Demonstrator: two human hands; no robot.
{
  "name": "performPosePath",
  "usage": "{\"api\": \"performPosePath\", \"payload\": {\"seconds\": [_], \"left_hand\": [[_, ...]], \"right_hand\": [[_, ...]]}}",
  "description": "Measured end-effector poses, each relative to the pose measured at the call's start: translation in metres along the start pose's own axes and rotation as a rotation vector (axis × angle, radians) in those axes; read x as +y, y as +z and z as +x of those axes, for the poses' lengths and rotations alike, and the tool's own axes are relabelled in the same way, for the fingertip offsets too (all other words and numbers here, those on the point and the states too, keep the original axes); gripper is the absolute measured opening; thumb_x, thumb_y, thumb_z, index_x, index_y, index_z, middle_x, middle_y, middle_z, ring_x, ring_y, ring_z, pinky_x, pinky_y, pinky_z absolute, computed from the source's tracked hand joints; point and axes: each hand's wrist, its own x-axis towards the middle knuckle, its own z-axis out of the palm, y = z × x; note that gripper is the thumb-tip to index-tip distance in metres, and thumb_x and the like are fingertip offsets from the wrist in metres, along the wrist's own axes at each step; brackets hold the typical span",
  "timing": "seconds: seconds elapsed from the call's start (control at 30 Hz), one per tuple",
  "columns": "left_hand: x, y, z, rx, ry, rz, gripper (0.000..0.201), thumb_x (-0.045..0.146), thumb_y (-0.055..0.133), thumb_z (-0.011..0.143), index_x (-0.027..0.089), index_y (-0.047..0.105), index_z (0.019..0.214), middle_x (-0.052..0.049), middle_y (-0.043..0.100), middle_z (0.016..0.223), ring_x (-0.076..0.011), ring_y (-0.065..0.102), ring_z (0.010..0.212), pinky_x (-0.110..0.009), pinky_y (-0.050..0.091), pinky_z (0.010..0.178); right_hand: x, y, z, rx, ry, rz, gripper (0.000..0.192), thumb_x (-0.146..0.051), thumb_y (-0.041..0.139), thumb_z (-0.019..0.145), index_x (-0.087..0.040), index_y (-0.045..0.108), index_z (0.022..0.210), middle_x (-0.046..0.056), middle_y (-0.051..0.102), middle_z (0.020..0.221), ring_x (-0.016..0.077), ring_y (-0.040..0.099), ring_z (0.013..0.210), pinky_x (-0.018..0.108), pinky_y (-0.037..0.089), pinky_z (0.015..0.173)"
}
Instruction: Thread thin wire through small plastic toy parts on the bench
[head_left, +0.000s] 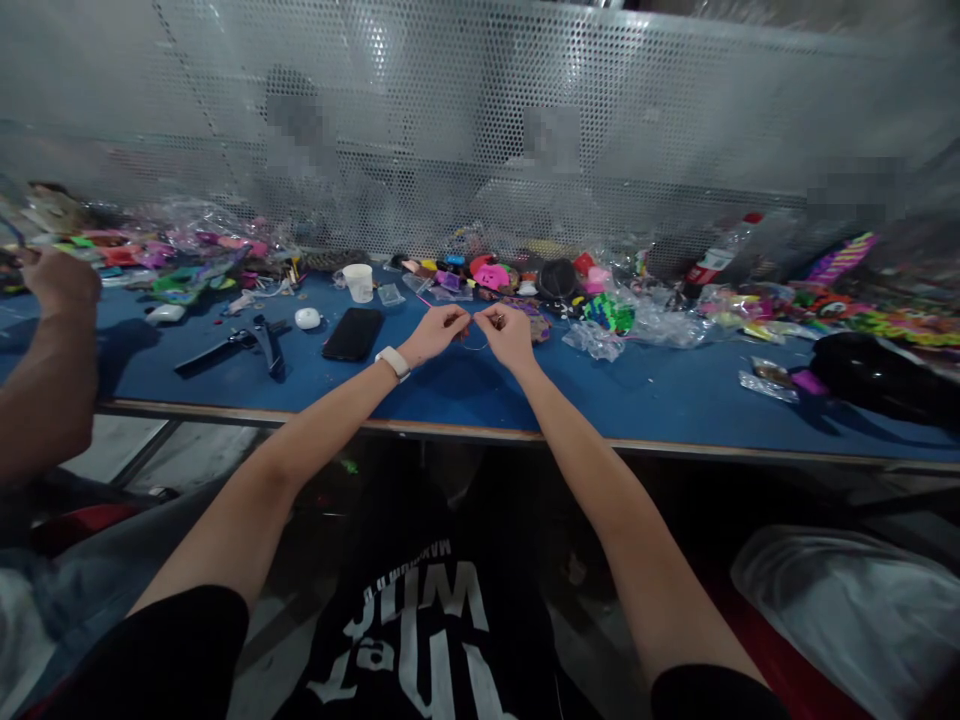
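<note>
Both hands meet over the blue table [585,405], in front of its near edge's middle stretch, forearms reaching in from either side. Left hand [436,336]: thumb and fingertips pressed together on a thin thread [474,348], pale band [393,363] round the wrist. Right hand [508,336]: thumb and fingertips likewise pinched on the thread, just beside the left, fingertips nearly meeting. The thread sags in a small curve below the fingertips, between the two hands (too fine to follow where it passes behind the fingers). Left of the left hand, a black phone [353,334] lies flat; behind it stands a white cup [358,283]. A small white case [307,318] sits left of the phone, and farther left a black stand [268,346] lies with its parts splayed. Beyond the hands, a crowded row of bright bits runs along the back, a pink piece [491,275] among them. Right of the right hand, a green sequined piece [607,313] rests beside crumpled clear wrap [671,320]. A red-capped bottle [716,260] leans at a tilt farther right; a glossy black bag [885,375] lies near the right end. Perforated metal screen [450,110] along the back. At far left, a co-worker's hand [61,280] is raised over the table, grip unclear.
</note>
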Motion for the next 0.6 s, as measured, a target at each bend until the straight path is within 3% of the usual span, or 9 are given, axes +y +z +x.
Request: {"api": "performPosePath", "payload": {"seconds": [0.17, 0.3, 0.5, 0.6], "left_hand": [[0.005, -0.003, -0.003, 0.039, 0.034, 0.134, 0.024, 0.037, 0.074, 0.106, 0.021, 0.075, 0.089, -0.005, 0.08, 0.084, -0.0208, 0.073, 0.08, -0.037, 0.063, 0.086], [0.012, -0.005, -0.007, 0.082, 0.168, 0.396, 0.015, 0.027, 0.07, 0.107, 0.023, 0.075, 0.094, -0.006, 0.081, 0.09, -0.0229, 0.072, 0.083, -0.039, 0.059, 0.088], [0.018, -0.005, -0.01, -0.04, 0.327, 0.709, 0.017, 0.023, 0.06, 0.114, 0.023, 0.073, 0.103, -0.015, 0.081, 0.108, -0.0321, 0.074, 0.108, -0.045, 0.056, 0.102], [0.021, -0.004, -0.011, -0.099, 0.389, 0.813, 0.02, 0.024, 0.056, 0.116, 0.023, 0.073, 0.105, -0.016, 0.078, 0.108, -0.0337, 0.072, 0.109, -0.047, 0.055, 0.103]], "right_hand": [[0.002, 0.0, 0.001, 0.015, -0.031, 0.018, 0.035, -0.056, 0.083, 0.094, -0.026, 0.077, 0.079, 0.006, 0.079, 0.08, 0.0235, 0.065, 0.072, 0.039, 0.053, 0.073], [0.0, -0.002, 0.002, -0.002, -0.003, 0.042, 0.057, -0.078, 0.086, 0.091, -0.026, 0.075, 0.072, 0.007, 0.077, 0.075, 0.0249, 0.066, 0.072, 0.04, 0.052, 0.07], [0.0, -0.004, 0.005, -0.044, 0.092, 0.133, 0.074, -0.096, 0.087, 0.079, -0.025, 0.071, 0.062, 0.003, 0.062, 0.058, 0.0196, 0.055, 0.059, 0.037, 0.043, 0.06], [0.001, -0.005, 0.008, -0.09, 0.251, 0.241, 0.072, -0.092, 0.094, 0.07, -0.025, 0.069, 0.06, 0.002, 0.06, 0.057, 0.0187, 0.055, 0.057, 0.034, 0.04, 0.056]]}}
